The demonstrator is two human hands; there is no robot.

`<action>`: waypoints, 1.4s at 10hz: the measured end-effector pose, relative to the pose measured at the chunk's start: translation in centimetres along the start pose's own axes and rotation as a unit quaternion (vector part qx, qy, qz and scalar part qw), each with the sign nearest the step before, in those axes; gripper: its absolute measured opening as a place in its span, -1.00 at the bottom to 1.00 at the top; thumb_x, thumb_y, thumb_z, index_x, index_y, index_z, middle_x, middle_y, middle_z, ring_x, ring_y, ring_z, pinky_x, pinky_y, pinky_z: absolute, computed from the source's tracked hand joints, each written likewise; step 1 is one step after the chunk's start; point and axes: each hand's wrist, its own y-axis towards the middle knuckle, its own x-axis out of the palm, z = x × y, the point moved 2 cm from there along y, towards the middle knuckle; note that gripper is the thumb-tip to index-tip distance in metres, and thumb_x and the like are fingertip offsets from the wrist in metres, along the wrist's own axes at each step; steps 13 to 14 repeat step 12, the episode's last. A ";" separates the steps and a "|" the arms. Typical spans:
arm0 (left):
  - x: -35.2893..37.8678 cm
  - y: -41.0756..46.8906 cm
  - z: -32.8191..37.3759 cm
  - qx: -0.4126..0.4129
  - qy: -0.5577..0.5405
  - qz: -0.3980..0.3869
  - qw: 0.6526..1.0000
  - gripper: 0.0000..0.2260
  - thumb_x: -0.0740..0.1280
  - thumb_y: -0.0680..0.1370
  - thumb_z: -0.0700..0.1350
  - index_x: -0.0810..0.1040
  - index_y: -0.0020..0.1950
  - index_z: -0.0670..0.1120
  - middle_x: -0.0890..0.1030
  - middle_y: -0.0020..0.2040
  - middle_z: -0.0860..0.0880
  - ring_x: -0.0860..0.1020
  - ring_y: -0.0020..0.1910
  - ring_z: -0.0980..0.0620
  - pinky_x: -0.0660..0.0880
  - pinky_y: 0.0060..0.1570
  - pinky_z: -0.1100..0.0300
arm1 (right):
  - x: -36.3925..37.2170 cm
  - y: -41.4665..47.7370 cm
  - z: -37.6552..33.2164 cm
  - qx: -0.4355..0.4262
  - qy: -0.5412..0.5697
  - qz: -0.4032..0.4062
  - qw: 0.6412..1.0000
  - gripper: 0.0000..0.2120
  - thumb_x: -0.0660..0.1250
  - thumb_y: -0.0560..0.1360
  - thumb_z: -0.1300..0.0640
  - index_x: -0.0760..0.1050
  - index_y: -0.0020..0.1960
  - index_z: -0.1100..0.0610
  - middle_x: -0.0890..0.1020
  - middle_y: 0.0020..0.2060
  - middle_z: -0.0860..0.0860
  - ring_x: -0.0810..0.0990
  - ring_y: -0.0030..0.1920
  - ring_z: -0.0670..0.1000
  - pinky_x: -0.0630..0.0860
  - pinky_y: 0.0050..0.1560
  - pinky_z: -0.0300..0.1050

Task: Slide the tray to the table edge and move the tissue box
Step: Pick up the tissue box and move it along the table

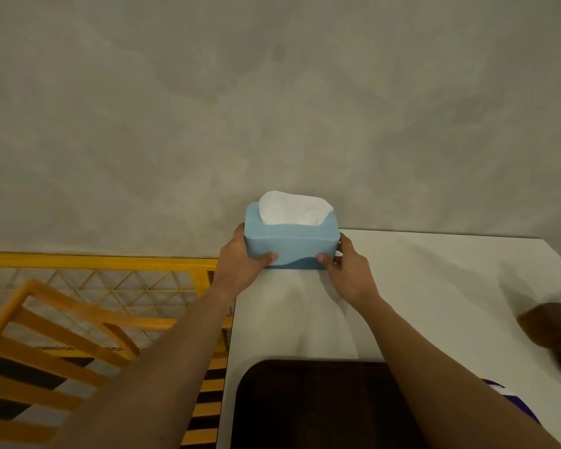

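Pale-blue and capped with a puff of white tissue, the tissue box point(291, 243) sits clasped between two bare hands at the far corner of the white table point(434, 303), close against the grey wall point(272, 108). The left hand point(240, 259) wraps the box's left end, thumb pressed on the near face; the right hand point(347, 267) mirrors it on the right end, fingers curled behind. Both hands are partly closed around the box, a two-sided clamp that appears meant to keep it level while it is moved. Whether the base touches the tabletop or is just lifted cannot be told.

Its long axis runs left to right, parallel to the wall, with the opening facing up and the broad side toward the person.

Nearer the wearer, between the forearms, the dark brown tray point(311, 406) lies at the table's near edge, so the sliding step looks done. A blurred brown object point(551, 325) rests at the right. Yellow railing point(94, 264) and an orange slatted chair point(46, 335) stand to the left.
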 end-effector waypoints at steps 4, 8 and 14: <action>-0.1 1.0 -0.1 0.011 0.008 -0.004 1.000 -0.24 0.57 0.42 0.06 0.28 0.52 -0.01 0.52 0.35 -0.03 0.47 0.17 0.06 0.49 0.03 0.27 | -0.3 0.9 -0.2 -0.022 -0.005 -0.041 0.999 -0.33 0.38 0.58 -0.06 0.15 0.57 -0.01 0.55 0.34 0.00 0.59 0.23 0.08 0.44 0.12 -0.14; 0.6 1.0 -0.8 -0.038 0.026 -0.005 0.999 -0.32 0.55 0.43 0.13 0.35 0.43 -0.07 0.58 0.28 -0.05 0.55 0.15 -0.02 0.41 -0.19 0.45 | -0.2 1.0 -0.3 -0.020 -0.011 -0.029 0.999 -0.33 0.32 0.60 -0.11 0.12 0.59 0.03 0.54 0.35 0.05 0.57 0.26 0.14 0.50 0.21 -0.04; 0.1 0.9 -0.1 -0.053 0.044 -0.047 0.997 -0.17 0.55 0.41 0.16 0.22 0.51 -0.12 0.51 0.33 -0.08 0.51 0.30 -0.13 0.47 -0.08 0.34 | -0.8 1.1 -1.4 -0.006 -0.039 -0.054 0.998 -0.34 0.33 0.61 -0.08 0.12 0.58 0.04 0.53 0.36 0.10 0.53 0.30 0.17 0.41 0.15 -0.10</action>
